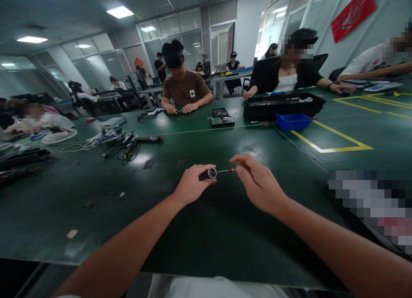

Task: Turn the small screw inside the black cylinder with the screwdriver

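Observation:
Above the green table, my left hand (192,184) is closed round a short black cylinder (211,173) with a pale ring at its round end. What kind of part it is, I cannot make out. My right hand (260,180) grips a small screwdriver (232,170) by its red handle, between thumb and fingers. The thin metal shaft points left, its tip at the ringed end of the cylinder. Whether the tip sits inside a screw is too small to tell.
Left on the green table (128,220) lie tangled cables (124,145). Ahead are circuit boards (222,120), a blue tray (293,121) and a long black casing (285,105). A co-worker (186,85) sits opposite, another (289,70) further right. A blurred-out object (373,208) stands near my right arm.

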The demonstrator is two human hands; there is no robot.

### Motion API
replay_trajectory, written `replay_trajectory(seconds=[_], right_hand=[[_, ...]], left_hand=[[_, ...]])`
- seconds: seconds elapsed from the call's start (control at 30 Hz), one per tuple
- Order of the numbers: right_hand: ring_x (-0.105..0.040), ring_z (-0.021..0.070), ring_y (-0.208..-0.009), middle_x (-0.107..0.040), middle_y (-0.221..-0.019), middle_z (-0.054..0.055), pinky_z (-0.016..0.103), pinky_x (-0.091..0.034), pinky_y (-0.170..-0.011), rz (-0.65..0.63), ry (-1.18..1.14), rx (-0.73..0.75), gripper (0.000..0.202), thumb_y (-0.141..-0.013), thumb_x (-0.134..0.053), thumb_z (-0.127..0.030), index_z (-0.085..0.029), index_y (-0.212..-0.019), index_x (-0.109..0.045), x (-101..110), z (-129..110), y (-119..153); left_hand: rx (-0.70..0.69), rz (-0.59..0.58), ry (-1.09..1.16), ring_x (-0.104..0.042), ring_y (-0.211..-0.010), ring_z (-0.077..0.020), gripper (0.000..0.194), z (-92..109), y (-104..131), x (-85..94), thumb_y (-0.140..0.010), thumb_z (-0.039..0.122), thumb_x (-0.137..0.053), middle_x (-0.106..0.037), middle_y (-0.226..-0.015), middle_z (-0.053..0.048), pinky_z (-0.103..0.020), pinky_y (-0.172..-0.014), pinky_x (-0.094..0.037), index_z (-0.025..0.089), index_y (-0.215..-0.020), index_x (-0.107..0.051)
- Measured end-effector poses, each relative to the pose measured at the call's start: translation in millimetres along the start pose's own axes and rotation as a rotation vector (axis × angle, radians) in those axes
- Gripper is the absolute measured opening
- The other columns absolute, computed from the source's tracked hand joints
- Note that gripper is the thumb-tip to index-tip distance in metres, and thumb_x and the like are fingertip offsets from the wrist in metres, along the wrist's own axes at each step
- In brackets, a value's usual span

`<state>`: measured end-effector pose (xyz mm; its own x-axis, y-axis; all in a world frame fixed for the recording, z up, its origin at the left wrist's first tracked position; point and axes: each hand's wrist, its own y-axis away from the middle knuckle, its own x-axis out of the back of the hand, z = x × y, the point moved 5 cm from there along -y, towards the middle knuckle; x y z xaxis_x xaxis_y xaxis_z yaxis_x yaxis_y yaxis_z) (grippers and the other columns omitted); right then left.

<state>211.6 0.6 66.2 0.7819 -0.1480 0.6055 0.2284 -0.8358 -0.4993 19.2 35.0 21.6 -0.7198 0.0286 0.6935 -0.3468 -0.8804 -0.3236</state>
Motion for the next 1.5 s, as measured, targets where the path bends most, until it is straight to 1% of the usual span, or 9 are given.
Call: replay_trajectory(seconds=[0.17, 0.3, 0.47, 0.57, 0.73, 0.93, 1.13, 1.33, 1.5], right_hand=[[-0.056, 0.0169, -0.055, -0.061, -0.067, -0.001, 0.03, -0.037, -0.054, -0.03, 0.018, -0.059, 0.028, -0.102, -0.037, -0.037, -0.02, -0.108, -0.059, -1.8, 3.4, -0.3], [-0.056, 0.0173, -0.058, -0.062, -0.072, 0.0, 0.03, -0.038, -0.057, -0.016, 0.005, -0.052, 0.021, -0.099, -0.039, -0.029, -0.021, -0.109, -0.055, 0.7, 1.0, -0.3], [-0.052, 0.0165, -0.055, -0.056, -0.063, -0.002, 0.029, -0.034, -0.053, -0.032, -0.004, -0.095, 0.024, -0.1, -0.04, -0.038, -0.023, -0.087, -0.054, 0.0, 2.7, -1.7], [-0.052, 0.0162, -0.053, -0.057, -0.064, -0.002, 0.03, -0.035, -0.052, -0.025, -0.008, -0.118, 0.023, -0.1, -0.039, -0.037, -0.023, -0.091, -0.055, -1.7, 5.3, -2.3], [-0.062, 0.0194, -0.074, -0.065, -0.085, 0.003, 0.032, -0.045, -0.064, -0.002, -0.093, -0.091, 0.012, -0.097, -0.047, -0.03, -0.022, -0.106, -0.05, -2.5, 6.0, -1.6], [-0.056, 0.0176, -0.062, -0.06, -0.071, 0.0, 0.031, -0.039, -0.057, -0.041, -0.094, -0.152, 0.022, -0.1, -0.04, -0.037, -0.023, -0.092, -0.056, -3.7, 9.9, -1.0], [-0.058, 0.0175, -0.072, -0.062, -0.082, 0.001, 0.033, -0.048, -0.066, 0.035, -0.363, -0.209, 0.015, -0.092, -0.055, -0.036, -0.022, -0.097, -0.058, -6.4, 19.3, -2.4], [-0.059, 0.018, -0.064, -0.058, -0.072, 0.001, 0.037, -0.055, -0.066, 0.171, -0.764, -0.519, 0.027, -0.091, -0.054, -0.047, -0.022, -0.083, -0.059, -15.5, 57.9, -7.4], [-0.059, 0.0163, -0.07, -0.06, -0.075, 0.001, 0.034, -0.054, -0.068, 0.239, -0.662, -0.432, 0.026, -0.093, -0.056, -0.046, -0.021, -0.088, -0.061, -14.6, 62.5, -6.9]], left_hand=[[-0.017, -0.009, -0.005, -0.063, -0.104, -0.023, 0.04, 0.0, 0.5, -0.8, -0.081, 0.024, -0.077, -0.072, -0.112, -0.003, -0.039, -0.094, -0.046, 0.027, -0.121, -0.069], [-0.021, -0.034, -0.006, -0.063, -0.105, -0.0239, 0.039, 2.5, 1.1, -2.8, -0.08, 0.024, -0.077, -0.072, -0.112, -0.003, -0.039, -0.094, -0.046, 0.027, -0.118, -0.07], [-0.007, -0.036, -0.016, -0.063, -0.103, -0.0238, 0.038, 2.8, 0.7, -2.4, -0.081, 0.024, -0.076, -0.072, -0.111, -0.003, -0.039, -0.093, -0.046, 0.027, -0.118, -0.07], [-0.022, -0.032, -0.02, -0.063, -0.104, -0.0235, 0.038, 1.5, 0.2, -2.9, -0.08, 0.023, -0.078, -0.072, -0.111, -0.003, -0.038, -0.093, -0.046, 0.027, -0.117, -0.071], [-0.01, -0.007, 0.004, -0.063, -0.107, -0.0232, 0.04, -1.5, -0.2, -0.7, -0.081, 0.022, -0.077, -0.071, -0.114, -0.004, -0.039, -0.097, -0.045, 0.026, -0.12, -0.069], [-0.002, -0.005, 0.009, -0.063, -0.106, -0.0233, 0.04, -1.2, -0.8, -0.1, -0.08, 0.021, -0.077, -0.071, -0.113, -0.004, -0.039, -0.097, -0.046, 0.026, -0.119, -0.07], [0.012, 0.0, -0.018, -0.063, -0.105, -0.0241, 0.039, -0.5, -0.7, 1.6, -0.082, 0.024, -0.075, -0.071, -0.114, -0.005, -0.041, -0.095, -0.047, 0.026, -0.12, -0.068], [-0.169, 0.018, -0.206, -0.06, -0.115, -0.0232, 0.036, 9.9, -3.7, 7.2, -0.088, 0.021, -0.069, -0.07, -0.121, -0.003, -0.052, -0.115, -0.028, 0.027, -0.123, -0.066], [-0.097, -0.011, -0.177, -0.061, -0.11, -0.025, 0.037, 1.2, -5.9, 6.2, -0.085, 0.025, -0.073, -0.071, -0.118, -0.005, -0.045, -0.101, -0.043, 0.024, -0.121, -0.068]])
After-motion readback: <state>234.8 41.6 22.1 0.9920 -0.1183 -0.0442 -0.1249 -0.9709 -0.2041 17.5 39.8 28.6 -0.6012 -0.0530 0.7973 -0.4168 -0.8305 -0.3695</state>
